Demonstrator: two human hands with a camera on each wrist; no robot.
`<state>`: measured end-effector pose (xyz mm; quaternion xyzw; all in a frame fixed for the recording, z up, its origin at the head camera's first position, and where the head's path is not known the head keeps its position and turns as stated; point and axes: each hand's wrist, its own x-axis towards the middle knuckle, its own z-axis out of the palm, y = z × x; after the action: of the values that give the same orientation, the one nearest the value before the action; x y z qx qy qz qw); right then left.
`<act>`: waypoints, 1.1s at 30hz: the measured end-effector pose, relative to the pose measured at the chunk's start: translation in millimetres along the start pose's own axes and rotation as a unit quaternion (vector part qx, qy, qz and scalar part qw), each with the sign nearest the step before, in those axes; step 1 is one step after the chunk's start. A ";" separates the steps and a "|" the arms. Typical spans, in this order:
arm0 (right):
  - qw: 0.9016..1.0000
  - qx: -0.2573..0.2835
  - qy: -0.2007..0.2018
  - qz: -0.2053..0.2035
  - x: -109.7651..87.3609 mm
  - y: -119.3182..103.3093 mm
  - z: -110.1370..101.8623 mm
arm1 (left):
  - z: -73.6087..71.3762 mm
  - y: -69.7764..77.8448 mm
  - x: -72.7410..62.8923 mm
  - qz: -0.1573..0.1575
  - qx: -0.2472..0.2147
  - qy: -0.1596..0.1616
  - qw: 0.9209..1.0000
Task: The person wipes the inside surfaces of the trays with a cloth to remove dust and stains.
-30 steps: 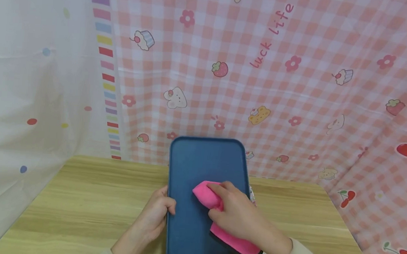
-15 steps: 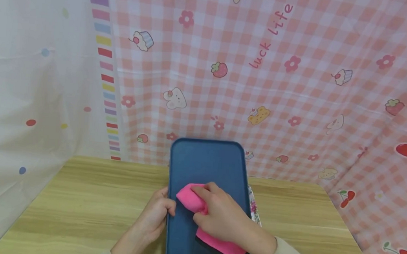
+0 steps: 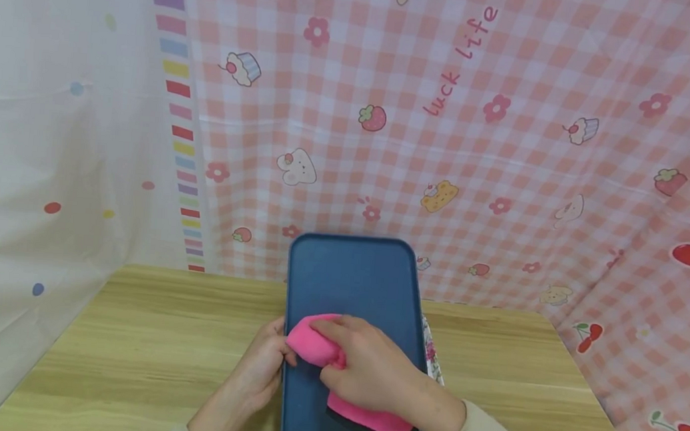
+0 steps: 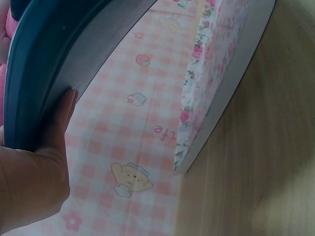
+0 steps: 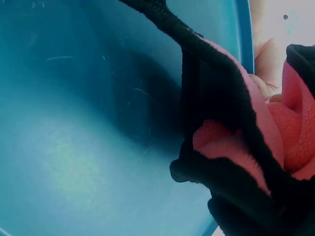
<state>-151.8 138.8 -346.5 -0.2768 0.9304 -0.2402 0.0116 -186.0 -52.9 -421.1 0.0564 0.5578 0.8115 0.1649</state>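
A blue rectangular tray (image 3: pixel 353 276) with a raised rim is held above the table, its long side running away from me. My left hand (image 3: pixel 259 370) grips the tray's left edge; in the left wrist view its fingers (image 4: pixel 64 113) reach the underside. Bunched in my right hand (image 3: pixel 370 367) is a pink cloth (image 3: pixel 312 341) with black edging, which lies against the tray's surface. One end of the cloth reaches the left rim, close to my left thumb. In the right wrist view, folds of the cloth (image 5: pixel 295 128) hide my right fingers, and faint light marks show on the tray (image 5: pixel 74 123).
Below the tray, a flower-patterned object (image 4: pixel 216 73) with a pale side stands on the wooden table (image 3: pixel 180 337); the tray hides most of it. A pink checked curtain (image 3: pixel 344 62) hangs behind the table, and a white one (image 3: pixel 56 142) hangs at the left.
My right hand has moved the cloth left across the tray to its left rim. The tray has dipped slightly. My left hand has kept its hold.
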 end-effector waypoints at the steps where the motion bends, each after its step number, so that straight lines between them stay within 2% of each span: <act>1: 1.000 0.001 -0.003 -0.003 0.1 -0.1 0.1 | 0.2 0.1 0.1 -0.001 0.000 0.000 1.000; 4: 1.000 -0.006 -0.010 -0.013 -0.1 0.2 -0.3 | 0.4 0.1 0.6 -0.002 -0.003 0.000 1.000; 8: 0.998 -0.050 -0.019 -0.038 -0.9 1.3 -3.3 | 0.7 -0.1 0.2 0.001 -0.014 -0.002 1.000; 14: 0.983 -0.143 -0.016 -0.112 -3.0 7.4 -7.3 | 0.2 -1.1 0.2 0.010 -0.020 -0.018 1.000; 18: 0.975 -0.177 -0.011 -0.136 -5.7 13.4 -8.0 | 0.0 -2.0 0.4 0.011 -0.018 -0.017 1.000; 23: 0.970 -0.198 -0.006 -0.137 -11.4 19.9 -10.5 | 0.6 -2.8 -0.1 0.013 -0.019 -0.010 1.000; 33: 0.972 -0.206 -0.012 -0.115 -23.9 31.3 -20.9 | 1.7 -1.9 0.1 0.006 -0.028 -0.009 1.000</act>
<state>-150.8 183.3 -344.9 -0.3809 0.9217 -0.0393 -0.0621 -185.3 -50.7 -422.2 0.0625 0.5334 0.8269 0.1665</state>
